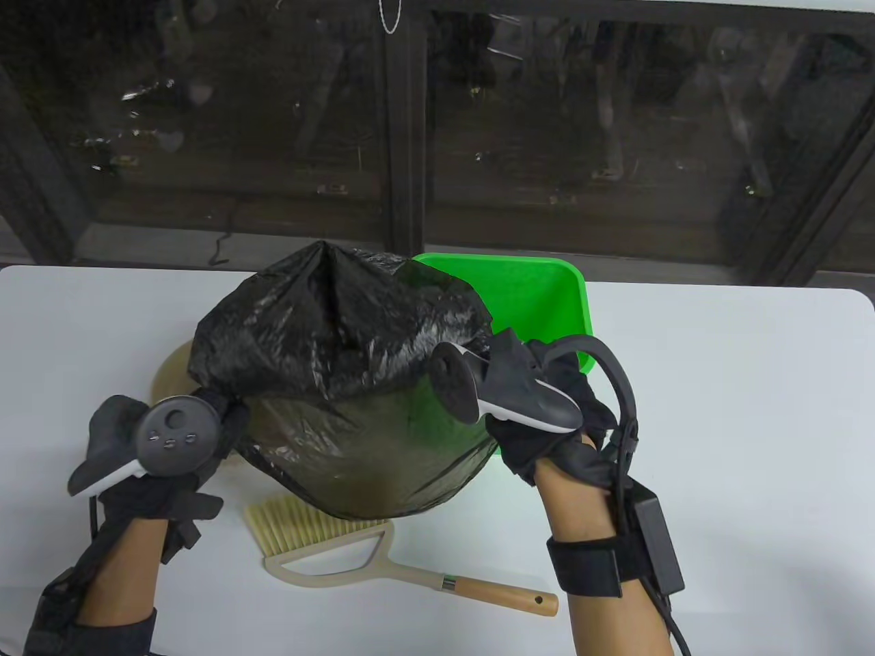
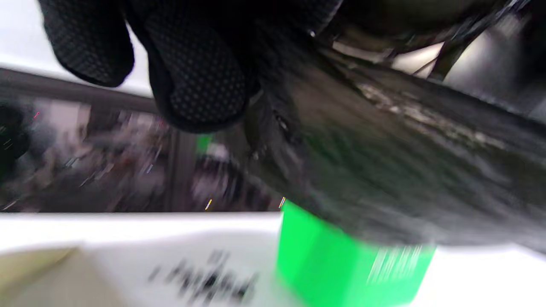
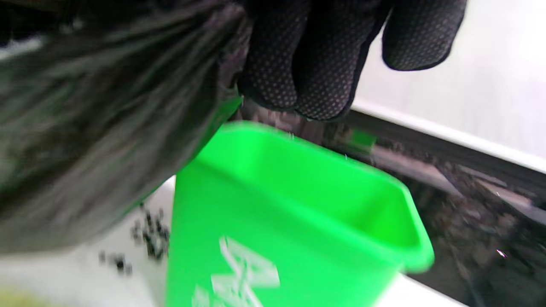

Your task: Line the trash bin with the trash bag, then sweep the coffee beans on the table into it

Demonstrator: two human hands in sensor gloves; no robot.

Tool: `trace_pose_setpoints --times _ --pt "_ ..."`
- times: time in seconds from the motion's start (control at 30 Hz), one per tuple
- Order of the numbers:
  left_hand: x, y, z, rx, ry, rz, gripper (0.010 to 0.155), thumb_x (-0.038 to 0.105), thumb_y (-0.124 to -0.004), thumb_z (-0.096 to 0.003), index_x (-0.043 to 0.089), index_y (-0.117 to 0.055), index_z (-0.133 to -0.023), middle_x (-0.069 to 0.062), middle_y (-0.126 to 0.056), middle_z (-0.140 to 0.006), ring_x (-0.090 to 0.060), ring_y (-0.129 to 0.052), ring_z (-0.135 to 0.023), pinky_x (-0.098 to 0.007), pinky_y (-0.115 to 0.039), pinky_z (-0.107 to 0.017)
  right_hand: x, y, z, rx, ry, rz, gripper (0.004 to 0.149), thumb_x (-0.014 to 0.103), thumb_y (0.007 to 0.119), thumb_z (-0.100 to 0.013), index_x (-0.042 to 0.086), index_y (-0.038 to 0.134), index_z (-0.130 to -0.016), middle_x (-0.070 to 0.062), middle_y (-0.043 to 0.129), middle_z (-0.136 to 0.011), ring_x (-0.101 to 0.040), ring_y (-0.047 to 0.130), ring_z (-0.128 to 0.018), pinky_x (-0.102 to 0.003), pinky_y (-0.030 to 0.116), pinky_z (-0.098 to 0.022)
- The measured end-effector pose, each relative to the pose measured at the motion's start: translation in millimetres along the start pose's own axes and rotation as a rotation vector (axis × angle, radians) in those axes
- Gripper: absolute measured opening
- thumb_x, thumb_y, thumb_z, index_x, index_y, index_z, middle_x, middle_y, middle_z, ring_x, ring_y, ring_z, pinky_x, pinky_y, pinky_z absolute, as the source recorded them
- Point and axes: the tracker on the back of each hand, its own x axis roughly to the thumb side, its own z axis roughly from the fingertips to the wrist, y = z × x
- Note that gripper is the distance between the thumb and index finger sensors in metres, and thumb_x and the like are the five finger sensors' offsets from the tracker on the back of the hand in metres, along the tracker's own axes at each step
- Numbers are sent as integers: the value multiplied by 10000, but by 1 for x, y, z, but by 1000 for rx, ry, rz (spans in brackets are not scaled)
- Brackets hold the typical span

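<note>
Room: dark window wall behind a white table (image 1: 738,383), nothing fancy.
Bag: the black trash bag (image 1: 342,355) is puffed open and held up in the air between both my hands, hanging in front of the bin, not over its rim yet.
Left hand: my left hand (image 1: 154,444) is pinching the bag's edge on its left side.
Right hand: my right hand (image 1: 547,417) is gripping the opposite edge, right next to the bin.
Bin: green trash bin (image 3: 298,204) stands upright on the table and looks unlined (inside is bare green in the right wrist view).
Beans: coffee beans (image 3: 147,238) are scattered on the table beside the bin, unswept.
Brush: hand brush (image 1: 383,553) lies untouched at the near edge; tan dustpan (image 1: 171,372) peeks out behind the bag.
Progress: early, I'd say. Lining is only underway, sweeping hasn't begun.
</note>
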Motion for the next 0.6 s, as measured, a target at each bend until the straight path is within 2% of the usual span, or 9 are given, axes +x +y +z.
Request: trace_pose_setpoints --times 0.1,0.17,0.23,0.3,0.37,0.43,0.47,0.53,0.6 --pt "18 41 17 449 -62 -9 814 189 -664 -720 -136 -8 -1076 -111 -840 -880 -284 -1008 -568 -614 -758 -598 -1 -44 16 -226 16 -51 931 296 785 -483 132 12 -975 68 887 -647 -231 909 -706 -592 692 -601" --pt "30 56 25 650 -111 -52 811 195 -662 -713 -127 -15 -1079 -104 -837 -876 -272 -1007 -566 -607 -760 -598 -3 -62 28 -440 38 -85 928 304 784 -481 128 21 -980 76 890 -644 -222 915 -703 -587 699 -598" --pt "36 59 28 679 -122 -93 812 200 -649 -717 -123 6 -1071 -97 -821 -886 -265 -998 -581 -603 -753 -608 -4 -66 37 -623 72 -129 926 308 784 -479 126 27 -981 81 892 -640 -217 918 -700 -581 705 -595" --pt "35 49 22 618 -107 -130 809 197 -653 -715 -118 -2 -1077 -100 -826 -883 -271 -999 -578 -608 -750 -607 -3 -54 35 -651 91 -135 925 307 783 -479 118 28 -979 79 891 -638 -219 919 -695 -579 707 -589" --pt "28 26 11 444 -62 -195 807 195 -669 -711 -119 -28 -1088 -100 -846 -872 -271 -1012 -564 -615 -763 -595 1 -27 21 -472 86 -109 924 303 785 -479 120 32 -982 76 894 -637 -223 921 -694 -582 709 -586" --pt "18 -2 -1 165 1 -234 807 191 -683 -708 -126 -49 -1094 -103 -866 -863 -277 -1023 -554 -624 -766 -593 10 11 2 -144 58 -46 917 283 786 -485 120 33 -984 56 894 -641 -244 914 -697 -595 697 -586" --pt "11 -17 -6 -26 36 -232 811 186 -680 -712 -140 -40 -1088 -108 -862 -867 -282 -1021 -559 -630 -762 -595 14 25 -3 14 35 -6 924 282 779 -489 112 12 -975 55 885 -647 -246 906 -703 -597 691 -588" --pt "2 -35 -7 -255 40 -200 810 186 -682 -714 -134 -42 -1094 -111 -861 -871 -288 -1018 -565 -637 -752 -604 20 49 -10 290 -17 69 915 291 774 -487 110 22 -976 66 886 -649 -232 910 -706 -588 696 -593" --pt "-6 -41 -3 -315 -17 -116 804 207 -692 -709 -104 -70 -1112 -81 -877 -868 -266 -1026 -566 -628 -754 -627 21 58 -10 395 -37 35 911 290 777 -482 112 34 -977 70 890 -641 -233 916 -697 -585 698 -591"
